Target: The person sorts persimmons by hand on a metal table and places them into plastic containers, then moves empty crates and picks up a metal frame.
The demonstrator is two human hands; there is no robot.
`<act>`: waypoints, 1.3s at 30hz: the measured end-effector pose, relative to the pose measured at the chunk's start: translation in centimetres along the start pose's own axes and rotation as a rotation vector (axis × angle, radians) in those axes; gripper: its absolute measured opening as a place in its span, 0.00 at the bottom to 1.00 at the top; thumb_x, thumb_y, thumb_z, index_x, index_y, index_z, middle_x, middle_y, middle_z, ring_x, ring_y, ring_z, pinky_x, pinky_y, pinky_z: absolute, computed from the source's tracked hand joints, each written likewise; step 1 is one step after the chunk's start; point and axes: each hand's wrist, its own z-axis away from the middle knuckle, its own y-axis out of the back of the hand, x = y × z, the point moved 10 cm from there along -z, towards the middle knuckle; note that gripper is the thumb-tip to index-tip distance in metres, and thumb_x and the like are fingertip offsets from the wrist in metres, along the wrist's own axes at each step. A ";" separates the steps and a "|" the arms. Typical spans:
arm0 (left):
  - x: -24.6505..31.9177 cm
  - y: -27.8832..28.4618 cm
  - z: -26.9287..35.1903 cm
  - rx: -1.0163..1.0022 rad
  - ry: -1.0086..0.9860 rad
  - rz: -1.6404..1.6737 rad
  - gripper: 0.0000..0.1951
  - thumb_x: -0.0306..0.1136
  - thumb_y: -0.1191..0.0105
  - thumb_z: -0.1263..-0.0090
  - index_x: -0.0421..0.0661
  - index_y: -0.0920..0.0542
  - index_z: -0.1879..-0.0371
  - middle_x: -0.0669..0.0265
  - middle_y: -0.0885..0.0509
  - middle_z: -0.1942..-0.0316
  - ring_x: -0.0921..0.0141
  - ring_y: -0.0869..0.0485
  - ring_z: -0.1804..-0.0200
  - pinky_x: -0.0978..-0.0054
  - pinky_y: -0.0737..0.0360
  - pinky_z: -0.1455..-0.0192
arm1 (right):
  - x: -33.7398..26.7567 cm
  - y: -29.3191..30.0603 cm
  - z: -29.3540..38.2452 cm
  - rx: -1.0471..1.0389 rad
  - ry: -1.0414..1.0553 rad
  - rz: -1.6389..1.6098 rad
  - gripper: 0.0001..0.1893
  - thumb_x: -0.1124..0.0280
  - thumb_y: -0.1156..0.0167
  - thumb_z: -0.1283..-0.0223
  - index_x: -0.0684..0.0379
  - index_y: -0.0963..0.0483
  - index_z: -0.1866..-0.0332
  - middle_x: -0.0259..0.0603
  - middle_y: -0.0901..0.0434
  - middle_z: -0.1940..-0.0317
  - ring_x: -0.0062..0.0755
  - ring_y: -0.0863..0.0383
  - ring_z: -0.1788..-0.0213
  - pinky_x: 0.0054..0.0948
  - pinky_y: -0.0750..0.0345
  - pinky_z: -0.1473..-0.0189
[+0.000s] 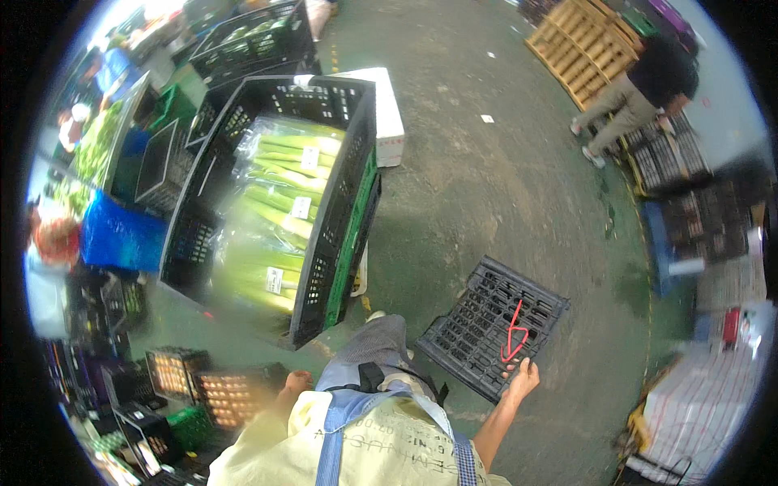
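Observation:
My right hand (521,381) grips the edge of a flat black plastic crate (486,322), which hangs tilted at my right side above the floor; a red hooked mark or strip (515,337) lies across its slatted face. My left hand (298,383) is at my left hip, its fingers curled, and whether it holds anything is not clear. Ahead to the left stands a large black plastic crate (337,200) on a green one (352,243). Inside it lie clear plastic packs of long green stalk vegetables (292,164) with white labels. Part of the crate's near end is blurred.
A white box (389,121) stands behind the large crate. At upper right a person (659,79) bends over crates near a wooden pallet (580,51). Crates of round orange-brown produce (225,398) are at lower left. Other people and leafy greens (97,146) are at far left.

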 end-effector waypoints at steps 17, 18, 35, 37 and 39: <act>25.8 -5.9 -1.6 0.500 0.161 0.813 0.08 0.27 0.46 0.40 0.46 0.23 0.61 0.62 0.19 0.71 0.68 0.18 0.70 0.68 0.21 0.70 | -6.7 -31.3 -20.8 -0.409 -0.024 0.110 0.15 0.60 0.50 0.32 0.63 0.28 0.64 0.39 0.22 0.72 0.24 0.26 0.78 0.26 0.27 0.83; 26.7 -5.5 -0.8 0.550 0.107 0.892 0.09 0.27 0.46 0.40 0.45 0.23 0.60 0.63 0.19 0.71 0.69 0.18 0.70 0.69 0.21 0.70 | -6.2 -34.1 -21.6 -0.433 -0.049 0.095 0.15 0.60 0.50 0.32 0.63 0.28 0.64 0.39 0.23 0.72 0.24 0.26 0.78 0.26 0.27 0.83; 36.5 -34.2 12.2 0.897 0.756 1.047 0.09 0.33 0.44 0.37 0.44 0.22 0.60 0.71 0.19 0.72 0.77 0.23 0.74 0.75 0.24 0.72 | 20.8 -61.5 -41.2 -0.861 -0.741 0.608 0.24 0.43 0.54 0.35 0.55 0.26 0.63 0.35 0.25 0.74 0.33 0.27 0.73 0.36 0.27 0.71; 36.2 -39.2 9.7 0.914 0.773 1.097 0.10 0.34 0.44 0.36 0.45 0.22 0.58 0.71 0.20 0.72 0.77 0.24 0.73 0.76 0.25 0.72 | 23.9 -62.5 -42.9 -0.911 -0.722 0.769 0.22 0.43 0.53 0.36 0.54 0.27 0.65 0.35 0.27 0.76 0.32 0.28 0.75 0.36 0.29 0.73; 37.2 -42.8 8.4 0.942 0.777 1.177 0.13 0.37 0.43 0.35 0.46 0.23 0.55 0.74 0.22 0.73 0.79 0.27 0.73 0.78 0.28 0.72 | 24.7 -62.9 -43.3 -0.958 -0.658 0.895 0.22 0.44 0.53 0.36 0.53 0.28 0.67 0.34 0.28 0.77 0.32 0.29 0.76 0.35 0.30 0.74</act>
